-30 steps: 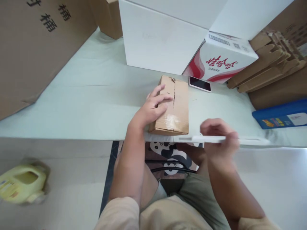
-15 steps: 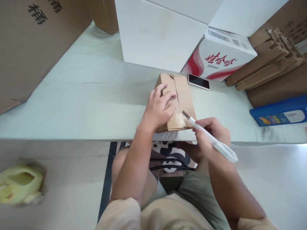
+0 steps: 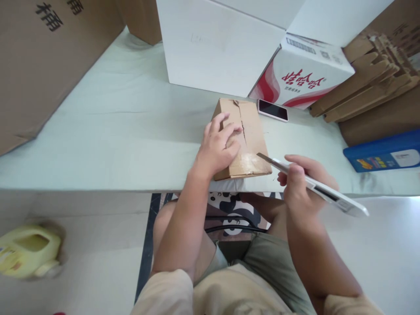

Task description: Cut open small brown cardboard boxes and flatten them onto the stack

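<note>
A small brown cardboard box [image 3: 251,135] sealed with clear tape lies at the near edge of the pale table [image 3: 124,131]. My left hand [image 3: 218,146] lies flat on the box's left half, fingers spread over its top. My right hand [image 3: 303,186] is closed around a white utility knife [image 3: 315,186], blade extended. The blade tip hovers just beside the box's near right corner, and I cannot tell whether it touches.
A phone [image 3: 273,110] lies behind the small box. Behind that stand a large white carton [image 3: 213,48] and a red-and-white printed carton [image 3: 302,78]. Folded cardboard [image 3: 367,83] and a blue box [image 3: 383,156] sit right; a big brown carton [image 3: 39,65] left. A yellow jug [image 3: 29,251] rests on the floor.
My right hand brought the knife up from the table edge to the box's near end, then drew it back rightwards off the box. My left hand stayed on the box, which turned slightly.
</note>
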`<control>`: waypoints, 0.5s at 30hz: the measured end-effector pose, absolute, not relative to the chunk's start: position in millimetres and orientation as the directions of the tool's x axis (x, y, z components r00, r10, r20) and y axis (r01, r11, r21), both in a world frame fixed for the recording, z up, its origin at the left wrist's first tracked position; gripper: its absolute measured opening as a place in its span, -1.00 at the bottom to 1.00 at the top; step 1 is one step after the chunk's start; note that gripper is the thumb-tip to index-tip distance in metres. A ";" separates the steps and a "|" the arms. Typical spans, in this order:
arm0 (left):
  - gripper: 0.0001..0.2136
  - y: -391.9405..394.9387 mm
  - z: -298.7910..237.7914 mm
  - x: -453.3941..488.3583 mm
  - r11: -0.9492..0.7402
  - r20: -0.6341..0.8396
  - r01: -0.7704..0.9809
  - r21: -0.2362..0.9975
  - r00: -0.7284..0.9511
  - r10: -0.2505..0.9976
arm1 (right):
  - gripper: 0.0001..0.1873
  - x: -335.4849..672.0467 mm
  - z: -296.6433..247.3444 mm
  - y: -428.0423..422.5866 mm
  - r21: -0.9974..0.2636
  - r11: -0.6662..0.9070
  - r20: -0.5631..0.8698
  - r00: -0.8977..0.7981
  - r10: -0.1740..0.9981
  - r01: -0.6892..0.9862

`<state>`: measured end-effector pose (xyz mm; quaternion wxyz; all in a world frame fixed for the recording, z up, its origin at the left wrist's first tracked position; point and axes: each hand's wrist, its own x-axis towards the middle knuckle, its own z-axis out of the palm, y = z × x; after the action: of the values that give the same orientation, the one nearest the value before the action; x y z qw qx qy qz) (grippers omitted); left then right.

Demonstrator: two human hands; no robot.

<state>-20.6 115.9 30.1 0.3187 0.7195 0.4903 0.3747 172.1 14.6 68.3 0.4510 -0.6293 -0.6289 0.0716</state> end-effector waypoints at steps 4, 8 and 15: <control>-0.69 116.2 27.7 -20.6 -0.334 0.249 0.467 0.819 0.236 0.939 | -0.64 163.4 61.2 22.3 -0.643 0.255 0.516 0.163 0.841 0.722; -0.69 116.2 27.3 -20.1 -0.323 0.238 0.477 0.817 0.232 0.943 | -0.67 161.3 56.7 24.3 -0.741 0.181 0.420 0.237 0.876 0.647; -0.68 116.0 30.2 -19.3 -0.299 0.214 0.484 0.822 0.224 0.951 | -0.70 158.7 53.3 21.7 -0.802 0.137 0.373 0.307 0.875 0.582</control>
<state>-19.3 116.0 30.2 0.3152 0.7159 0.5011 0.3702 158.7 21.7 53.3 0.4945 -0.6397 -0.5694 0.1485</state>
